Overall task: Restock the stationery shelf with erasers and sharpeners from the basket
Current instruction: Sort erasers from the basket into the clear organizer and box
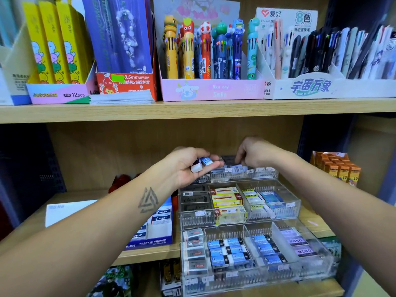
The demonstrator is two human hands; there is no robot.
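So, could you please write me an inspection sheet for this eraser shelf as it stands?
Surface: wooden shelf bearing a tiered clear acrylic organiser.
Job's things: small erasers in the left hand; boxed erasers fill the middle and front tiers; no basket seen.
Clutter: Pilot eraser box left of the organiser; orange boxes at right.
Hands: left hand holds erasers, palm up; right hand reaches into the top tier, fingers curled, grasp hidden.
Cables: nothing seen.
Surroundings: novelty multicolour pens on the upper shelf.

Acrylic organizer (pixel 240 219), Pilot box (pixel 154 230) on shelf (pixel 150 255)
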